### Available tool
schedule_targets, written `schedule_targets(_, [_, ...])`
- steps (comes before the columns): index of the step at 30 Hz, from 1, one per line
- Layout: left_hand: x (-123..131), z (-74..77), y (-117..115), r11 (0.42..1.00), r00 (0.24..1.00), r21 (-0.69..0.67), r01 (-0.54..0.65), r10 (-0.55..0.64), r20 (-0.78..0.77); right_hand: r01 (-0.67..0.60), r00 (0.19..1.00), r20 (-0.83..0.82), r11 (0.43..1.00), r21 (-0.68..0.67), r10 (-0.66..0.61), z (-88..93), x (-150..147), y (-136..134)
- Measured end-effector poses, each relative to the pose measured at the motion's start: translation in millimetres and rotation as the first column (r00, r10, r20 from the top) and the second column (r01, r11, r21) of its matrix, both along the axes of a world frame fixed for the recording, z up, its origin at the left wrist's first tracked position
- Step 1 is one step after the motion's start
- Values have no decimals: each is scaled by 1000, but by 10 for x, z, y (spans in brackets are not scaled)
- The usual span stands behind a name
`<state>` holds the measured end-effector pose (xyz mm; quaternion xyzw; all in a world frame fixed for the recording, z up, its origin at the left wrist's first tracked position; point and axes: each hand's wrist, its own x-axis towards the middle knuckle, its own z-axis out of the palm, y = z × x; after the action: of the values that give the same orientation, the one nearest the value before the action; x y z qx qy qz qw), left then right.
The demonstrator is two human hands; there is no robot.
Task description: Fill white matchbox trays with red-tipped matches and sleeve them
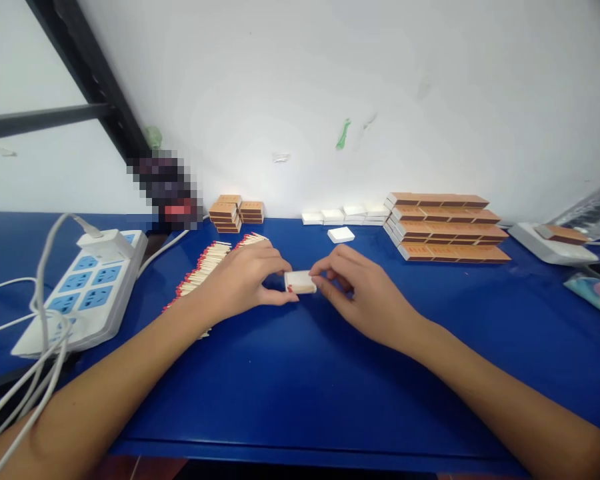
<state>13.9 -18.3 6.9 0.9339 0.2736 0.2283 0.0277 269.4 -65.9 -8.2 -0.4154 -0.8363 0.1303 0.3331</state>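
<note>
A small white matchbox tray [303,279] with a few red-tipped matches showing in it is held over the middle of the blue table. Thumb and fingers of my left hand [245,275] grip its left end. My right hand [363,291] pinches the right end. Loose matches [203,267] with red heads lie in heaps beside and partly behind my left hand. Beyond my hands, a single white tray [341,235] rests on the table, in front of a row of white trays [344,215] along the wall.
Brown matchboxes [447,230] are stacked in steps at the back right, with smaller stacks [226,213] at the back left. A white power strip [87,287] with cables is at far left. A white device [553,245] carrying a brown box sits at far right.
</note>
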Motion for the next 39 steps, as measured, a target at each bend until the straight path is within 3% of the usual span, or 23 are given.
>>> schedule_targets(3, [-124,83,101,987,991,92,-132,131,25,59,997,-46,998,38,-58,-10,35,83])
schedule_targets(6, [-252,127,200,949,960,145,-280,275,53,28,999,-15,1000,-2,-28,-39,-84,127])
schedule_targets(9, [-339,108,276,921,940,193,-339,328,90,-27,992,119,996,-91,38,-52,-359,132])
schedule_targets(13, [-394,73,337,894,913,203,-399,368,176,25,957,288,983,-181,29,-43,-743,174])
schedule_targets(17, [-404,61,353,885,898,183,-428,394,194,7,955,292,980,-200,53,-60,-966,265])
schedule_targets(24, [-371,45,329,883,894,170,-438,410,179,-8,976,217,993,-114,33,-163,-1198,345])
schedule_targets(39, [-367,16,363,882,896,171,-439,415,159,-50,979,196,997,-51,59,-223,-1170,391])
